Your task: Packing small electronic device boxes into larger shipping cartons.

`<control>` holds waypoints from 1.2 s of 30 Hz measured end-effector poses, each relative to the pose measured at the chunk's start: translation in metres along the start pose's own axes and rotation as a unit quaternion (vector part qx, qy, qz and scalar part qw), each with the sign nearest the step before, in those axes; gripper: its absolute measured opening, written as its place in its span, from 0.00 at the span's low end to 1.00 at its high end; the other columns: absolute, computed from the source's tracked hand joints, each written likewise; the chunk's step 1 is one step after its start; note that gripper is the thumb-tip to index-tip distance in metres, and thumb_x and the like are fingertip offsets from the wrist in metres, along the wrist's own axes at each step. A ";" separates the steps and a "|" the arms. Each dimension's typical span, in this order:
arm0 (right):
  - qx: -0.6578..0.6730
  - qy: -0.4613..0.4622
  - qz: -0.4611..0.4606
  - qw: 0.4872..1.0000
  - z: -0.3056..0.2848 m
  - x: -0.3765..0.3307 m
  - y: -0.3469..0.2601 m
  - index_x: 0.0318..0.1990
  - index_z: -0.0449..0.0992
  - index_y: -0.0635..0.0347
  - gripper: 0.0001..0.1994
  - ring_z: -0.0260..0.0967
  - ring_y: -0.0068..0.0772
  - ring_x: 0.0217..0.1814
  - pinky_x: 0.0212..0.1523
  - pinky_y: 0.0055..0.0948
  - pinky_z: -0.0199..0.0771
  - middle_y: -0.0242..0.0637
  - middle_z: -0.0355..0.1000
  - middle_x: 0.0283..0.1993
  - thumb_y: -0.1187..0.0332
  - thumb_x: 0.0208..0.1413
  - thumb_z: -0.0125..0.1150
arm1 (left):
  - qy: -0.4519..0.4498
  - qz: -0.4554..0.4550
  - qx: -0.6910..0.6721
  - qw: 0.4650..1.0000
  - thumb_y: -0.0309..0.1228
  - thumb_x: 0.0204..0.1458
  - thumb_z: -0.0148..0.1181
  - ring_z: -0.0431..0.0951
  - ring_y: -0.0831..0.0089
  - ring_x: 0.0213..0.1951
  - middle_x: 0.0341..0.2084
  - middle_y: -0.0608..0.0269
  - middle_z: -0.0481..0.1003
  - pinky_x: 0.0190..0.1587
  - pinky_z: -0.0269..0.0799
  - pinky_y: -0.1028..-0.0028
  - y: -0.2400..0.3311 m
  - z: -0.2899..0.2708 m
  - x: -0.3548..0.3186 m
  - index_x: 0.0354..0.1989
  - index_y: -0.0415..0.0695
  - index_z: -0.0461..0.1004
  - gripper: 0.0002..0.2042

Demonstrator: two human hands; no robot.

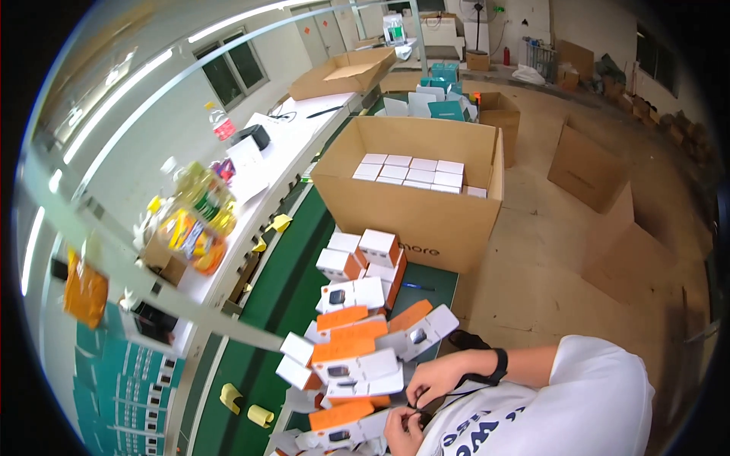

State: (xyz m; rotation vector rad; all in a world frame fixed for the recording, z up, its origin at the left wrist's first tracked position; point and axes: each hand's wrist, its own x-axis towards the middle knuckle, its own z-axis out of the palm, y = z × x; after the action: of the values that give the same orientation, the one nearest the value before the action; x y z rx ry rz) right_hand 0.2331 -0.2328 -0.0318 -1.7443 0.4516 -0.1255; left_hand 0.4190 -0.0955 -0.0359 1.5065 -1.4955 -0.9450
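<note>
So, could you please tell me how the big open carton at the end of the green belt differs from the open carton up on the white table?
The big carton on the belt is deep with tall walls, while the carton on the white table is shallower and lies farther off. The belt carton holds neat rows of small white boxes; the table carton's inside shows only bare cardboard. Small white-and-orange boxes pile against the belt carton, none against the other. Both are plain brown cardboard with flaps open.

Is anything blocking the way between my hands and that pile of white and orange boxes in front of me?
Nothing visible does. Both hands, left hand and right hand, sit right beside the pile of white and orange boxes, pinching a thin black cord.
</note>
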 end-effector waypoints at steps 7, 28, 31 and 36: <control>0.012 -0.012 -0.046 0.999 -0.126 -0.036 0.055 0.33 0.80 0.65 0.09 0.76 0.37 0.31 0.34 0.36 0.72 0.41 0.78 0.29 0.67 0.52 0.62 | 0.048 -0.115 0.074 0.989 0.20 0.55 0.57 0.73 0.58 0.34 0.31 0.49 0.73 0.38 0.71 0.67 0.073 0.106 0.079 0.36 0.37 0.71 0.03; -0.106 -0.191 -0.161 0.962 -0.183 -0.054 0.009 0.33 0.82 0.64 0.05 0.73 0.52 0.35 0.38 0.39 0.72 0.48 0.74 0.30 0.73 0.49 0.66 | 0.325 -0.132 0.000 0.937 0.21 0.56 0.58 0.71 0.55 0.37 0.34 0.51 0.68 0.43 0.69 0.65 0.122 0.214 0.080 0.39 0.36 0.67 0.07; -0.108 -0.202 -0.149 0.962 -0.179 -0.055 0.017 0.33 0.83 0.63 0.05 0.73 0.42 0.31 0.31 0.34 0.70 0.43 0.75 0.29 0.73 0.48 0.66 | 0.350 -0.140 -0.014 0.926 0.21 0.57 0.56 0.71 0.54 0.37 0.34 0.51 0.67 0.44 0.69 0.65 0.127 0.225 0.071 0.39 0.36 0.66 0.06; -0.101 -0.201 -0.134 0.965 -0.174 -0.047 0.020 0.31 0.83 0.62 0.04 0.72 0.35 0.30 0.29 0.30 0.68 0.41 0.75 0.27 0.75 0.47 0.66 | 0.369 -0.143 0.007 0.918 0.24 0.59 0.56 0.72 0.52 0.38 0.35 0.51 0.69 0.44 0.69 0.63 0.129 0.227 0.060 0.39 0.37 0.67 0.06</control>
State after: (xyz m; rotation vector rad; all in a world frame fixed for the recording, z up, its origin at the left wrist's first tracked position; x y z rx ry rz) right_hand 0.1285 -0.3785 -0.0038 -1.9651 -0.0735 0.0875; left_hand 0.1603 -0.1608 -0.0085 1.8457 -0.7490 -0.4207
